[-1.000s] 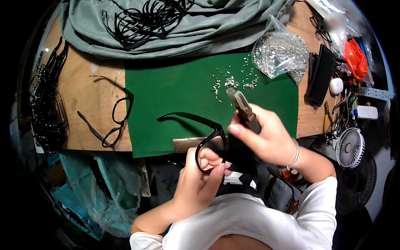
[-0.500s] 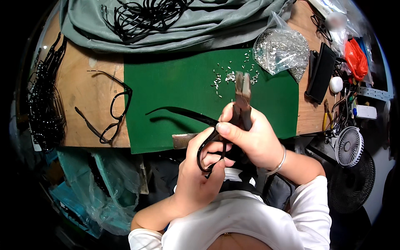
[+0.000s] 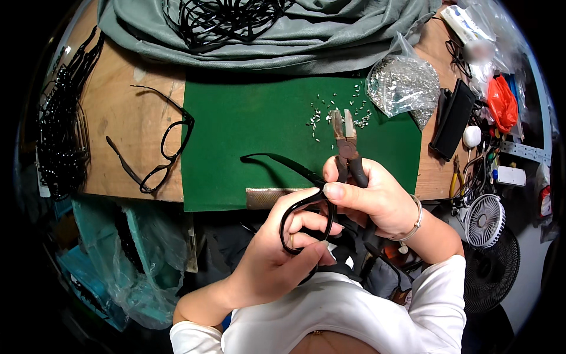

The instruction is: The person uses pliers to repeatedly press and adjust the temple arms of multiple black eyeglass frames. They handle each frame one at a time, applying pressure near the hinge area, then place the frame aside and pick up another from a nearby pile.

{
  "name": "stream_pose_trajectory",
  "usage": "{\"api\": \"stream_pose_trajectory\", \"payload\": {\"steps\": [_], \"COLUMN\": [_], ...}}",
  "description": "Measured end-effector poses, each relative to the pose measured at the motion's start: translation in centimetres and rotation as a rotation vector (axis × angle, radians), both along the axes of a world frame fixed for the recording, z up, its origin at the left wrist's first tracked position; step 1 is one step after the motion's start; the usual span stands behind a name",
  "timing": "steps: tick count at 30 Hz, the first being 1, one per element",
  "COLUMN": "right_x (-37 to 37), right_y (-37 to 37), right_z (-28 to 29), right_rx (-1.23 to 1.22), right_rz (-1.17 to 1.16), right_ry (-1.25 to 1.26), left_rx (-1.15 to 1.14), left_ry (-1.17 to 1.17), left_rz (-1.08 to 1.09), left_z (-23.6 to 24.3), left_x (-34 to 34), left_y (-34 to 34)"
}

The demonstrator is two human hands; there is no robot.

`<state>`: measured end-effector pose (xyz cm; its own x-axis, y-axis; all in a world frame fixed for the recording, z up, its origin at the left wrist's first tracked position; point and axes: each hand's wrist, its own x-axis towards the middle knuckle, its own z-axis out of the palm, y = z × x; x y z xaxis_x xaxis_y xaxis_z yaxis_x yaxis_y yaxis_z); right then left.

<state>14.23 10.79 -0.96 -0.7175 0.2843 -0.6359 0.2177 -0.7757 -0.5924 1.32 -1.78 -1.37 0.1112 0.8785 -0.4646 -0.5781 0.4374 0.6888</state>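
Note:
Near the mat's front edge I hold a black eyeglass frame (image 3: 285,220), one temple arm stretched out over the mat to the left. My left hand (image 3: 274,253) is closed round one rim, with fingers through the lens opening. My right hand (image 3: 380,203) grips a pair of pliers (image 3: 346,147) with worn dark handles, jaws pointing away from me and slightly apart. Its thumb also presses on the frame's hinge corner. Small silvery metal pieces (image 3: 316,117) lie scattered beyond the jaws. Whether the pliers hold anything cannot be made out; the jaws look empty.
Another black eyeglass frame (image 3: 171,154) lies on the wooden table at left, near a bundle of black frames (image 3: 62,135). More black frames (image 3: 227,20) rest on grey cloth (image 3: 330,41). A clear bag of metal pieces (image 3: 404,85), a black case (image 3: 454,121) and a white fan (image 3: 484,221) stand right.
The eyeglass frame and both hands have shifted slightly right and toward me. The pliers' jaws have turned a little and show a wider gap. The whole view has shifted slightly.

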Motion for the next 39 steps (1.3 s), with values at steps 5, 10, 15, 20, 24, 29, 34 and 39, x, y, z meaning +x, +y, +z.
{"api": "stream_pose_trajectory", "payload": {"steps": [5,10,15,20,24,29,34,39], "right_x": [0.1,0.2,0.7,3.6,3.3,2.1,1.6,2.0], "right_y": [-0.1,-0.3,-0.5,0.8,0.6,1.2,1.1,-0.3], "right_z": [0.5,-0.1,-0.4,0.6,1.4,1.8,1.5,0.9], "right_rx": [0.114,0.148,0.144,0.552,0.560,0.552,0.719,0.994], "right_rz": [0.002,0.012,0.006,0.446,0.708,0.837,0.857,0.764], "right_ry": [-0.009,-0.012,0.101,-0.051,-0.019,-0.049,-0.083,-0.245], "left_rx": [0.117,0.018,0.018,-0.048,-0.077,-0.072,-0.066,-0.100], "left_ry": [0.196,-0.020,-0.095,-0.110,-0.110,-0.096,-0.053,-0.011], "left_rz": [-0.052,-0.023,-0.055,-0.080,-0.114,-0.126,-0.143,-0.069], "left_z": [-0.5,0.3,0.6,0.8,0.7,0.7,0.5,0.8], "left_x": [0.6,0.0,-1.0,-1.9,-2.0,-2.2,-2.0,-1.0], "left_y": [-0.8,-0.3,-0.6,-1.4,-1.1,-1.5,-1.7,-1.6]}}
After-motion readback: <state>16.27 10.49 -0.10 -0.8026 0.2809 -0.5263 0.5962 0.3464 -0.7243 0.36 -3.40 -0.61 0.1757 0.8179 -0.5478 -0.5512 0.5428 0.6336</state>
